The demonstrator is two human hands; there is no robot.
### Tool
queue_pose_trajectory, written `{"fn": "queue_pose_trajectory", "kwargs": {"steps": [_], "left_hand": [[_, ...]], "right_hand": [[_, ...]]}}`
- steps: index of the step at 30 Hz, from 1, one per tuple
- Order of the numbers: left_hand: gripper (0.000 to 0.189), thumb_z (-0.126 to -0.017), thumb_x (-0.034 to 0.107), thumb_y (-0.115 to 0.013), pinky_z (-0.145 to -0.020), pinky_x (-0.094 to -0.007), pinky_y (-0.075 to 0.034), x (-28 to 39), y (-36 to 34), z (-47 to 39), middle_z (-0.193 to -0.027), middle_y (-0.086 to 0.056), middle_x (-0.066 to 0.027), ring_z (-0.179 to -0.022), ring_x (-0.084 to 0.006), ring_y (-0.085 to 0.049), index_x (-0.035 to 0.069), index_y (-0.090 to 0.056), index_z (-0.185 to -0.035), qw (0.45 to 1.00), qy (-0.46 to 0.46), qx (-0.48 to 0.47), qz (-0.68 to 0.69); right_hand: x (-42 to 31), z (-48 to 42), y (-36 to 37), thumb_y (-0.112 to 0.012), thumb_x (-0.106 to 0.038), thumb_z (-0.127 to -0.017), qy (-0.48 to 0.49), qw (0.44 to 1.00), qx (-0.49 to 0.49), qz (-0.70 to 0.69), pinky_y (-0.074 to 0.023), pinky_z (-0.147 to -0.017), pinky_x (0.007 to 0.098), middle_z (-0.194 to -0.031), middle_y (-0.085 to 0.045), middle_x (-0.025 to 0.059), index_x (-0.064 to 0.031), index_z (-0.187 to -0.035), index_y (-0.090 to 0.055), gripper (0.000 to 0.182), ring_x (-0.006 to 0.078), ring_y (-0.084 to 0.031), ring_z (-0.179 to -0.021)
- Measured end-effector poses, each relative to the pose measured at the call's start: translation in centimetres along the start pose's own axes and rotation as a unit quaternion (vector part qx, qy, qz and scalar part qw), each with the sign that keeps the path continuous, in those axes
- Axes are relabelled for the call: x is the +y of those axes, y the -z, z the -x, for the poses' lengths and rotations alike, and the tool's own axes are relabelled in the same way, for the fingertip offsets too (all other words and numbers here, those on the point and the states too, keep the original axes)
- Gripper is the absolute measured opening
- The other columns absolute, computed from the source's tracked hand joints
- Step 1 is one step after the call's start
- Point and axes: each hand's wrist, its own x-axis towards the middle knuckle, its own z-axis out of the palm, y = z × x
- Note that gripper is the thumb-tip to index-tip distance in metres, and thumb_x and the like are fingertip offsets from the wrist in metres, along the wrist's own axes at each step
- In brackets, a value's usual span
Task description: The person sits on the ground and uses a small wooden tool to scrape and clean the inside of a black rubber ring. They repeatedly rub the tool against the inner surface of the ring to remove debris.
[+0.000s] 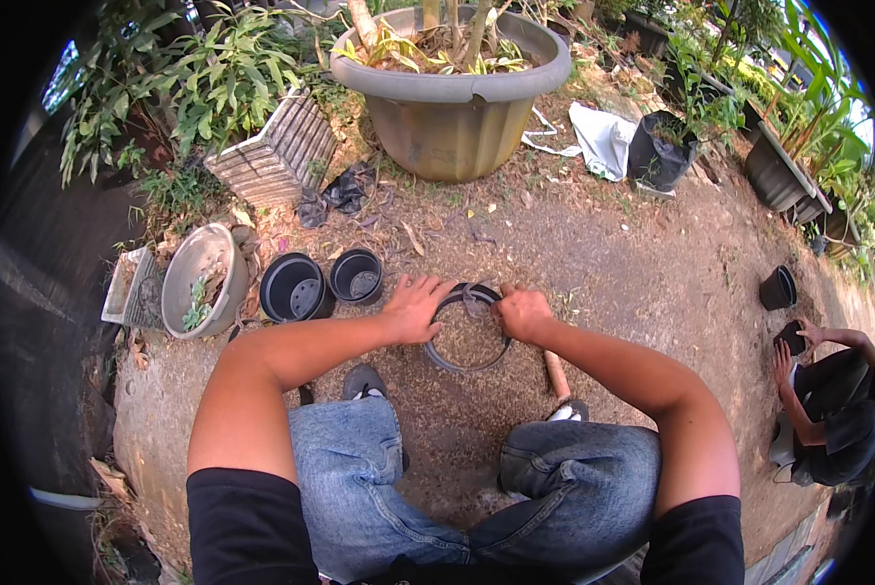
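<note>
A round black plastic ring or pot rim [469, 368] lies on the ground before me, with soil and dry litter showing inside it. My left hand [417, 306] rests on its upper left edge, fingers spread. At its upper right edge, my right hand [523, 312] has its fingers curled; whether something is held in them is hidden. A dark, limp scrap [474, 301] hangs over the far edge between the hands. By my right foot lies a short orange-brown stick or handle [556, 376].
Two black plastic pots [291, 287] [357, 276] and a round planter [207, 281] stand at left. A large planter [452, 95] stands ahead. At right, a co-worker [836, 409] crouches holding a small black pot [790, 338]; another pot [779, 288] is beside them.
</note>
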Motion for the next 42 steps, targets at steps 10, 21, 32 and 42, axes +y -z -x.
{"fn": "queue_pose_trajectory", "kwargs": {"steps": [10,21,32,42], "left_hand": [[0.026,-0.087,0.036,-0.072,-0.099,-0.0482,-0.037,1.3,0.8,-2.7,-0.108,-0.065,0.0,-0.116,-0.0209,-0.056,0.02,-0.074,-0.108,0.987,-0.16,-0.015,-0.03],[0.018,-0.083,0.029,-0.076,-0.097,-0.048,-0.037,0.7,-1.2,-1.8,-0.098,-0.07,0.0044,-0.107,-0.0179,-0.06,0.022,-0.074,-0.1,0.987,-0.156,-0.012,-0.028],[0.01,-0.088,0.028,-0.073,-0.097,-0.046,-0.037,0.7,-0.3,-2.0,-0.09,-0.072,0.0032,-0.102,-0.0181,-0.062,0.02,-0.076,-0.093,0.994,-0.108,0.004,-0.005],[0.011,-0.087,0.03,-0.078,-0.093,-0.044,-0.037,1.1,1.7,-3.1,-0.085,-0.072,0.0028,-0.095,-0.0194,-0.061,0.02,-0.078,-0.092,0.984,-0.105,0.109,0.095]], "right_hand": [[-1.2,0.9,1.2,-0.071,-0.029,-0.082,-0.032,0.998,-0.057,0.001,-0.0569,-0.093,0.0443,-0.123,-0.063,0.0105,-0.0243,-0.106,-0.078,0.025,0.032,-0.066,-0.115],[-1.1,0.7,0.7,-0.068,-0.024,-0.086,-0.012,1.0,0.021,-0.013,-0.0553,-0.094,0.0467,-0.122,-0.067,0.01,-0.0122,-0.104,-0.079,0.024,0.0302,-0.061,-0.121],[-0.3,0.7,2.4,-0.074,-0.032,-0.088,0.054,0.989,0.132,-0.037,-0.0546,-0.089,0.042,-0.114,-0.065,0.0028,-0.0159,-0.098,-0.077,0.019,0.025,-0.062,-0.112],[0.2,-0.2,1.5,-0.074,-0.022,-0.089,-0.05,0.94,0.158,-0.299,-0.0589,-0.081,0.0421,-0.093,-0.077,0.0118,-0.013,-0.104,-0.079,0.018,0.0296,-0.075,-0.086]]}}
